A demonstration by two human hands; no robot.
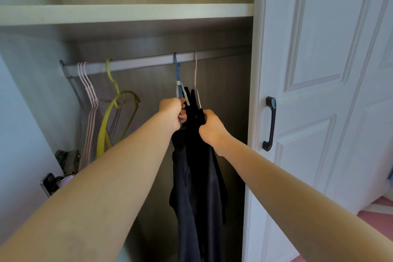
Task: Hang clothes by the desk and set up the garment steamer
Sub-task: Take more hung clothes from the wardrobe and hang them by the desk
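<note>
The blue hanger [178, 83] is gripped low down by the left hand [171, 112], whose fingers are curled round its neck where it meets the dark cloth. The top of the clothes [198, 176] is clutched by the right hand [210, 128], fingers closed into the black fabric just below the pink hanger [195, 74]. Both forearms are stretched forward into the open wardrobe, the hands close together but not touching.

The clothes are hung inside the wardrobe, toward the right end of the rail [144, 61]. Two dark garments are seen pressed together, a navy one on the left and a blacker one on the right, both falling straight down past the lower edge of the view. The hooks of the blue hanger and the pink hanger are looped over the rail, just beside each other.

Further left on the rail, a bunch of bare pink hangers [89, 100] and a yellow hanger [116, 112] are hung, well apart from the clothes. Below them, at the left wall, some dark objects [66, 161] are stacked; what they are cannot be told.

A white shelf [127, 14] is fixed above the rail. To the right, a white panelled door [319, 91] with a black handle [270, 123] is seen. A strip of pink floor [378, 208] is shown at the lower right.
</note>
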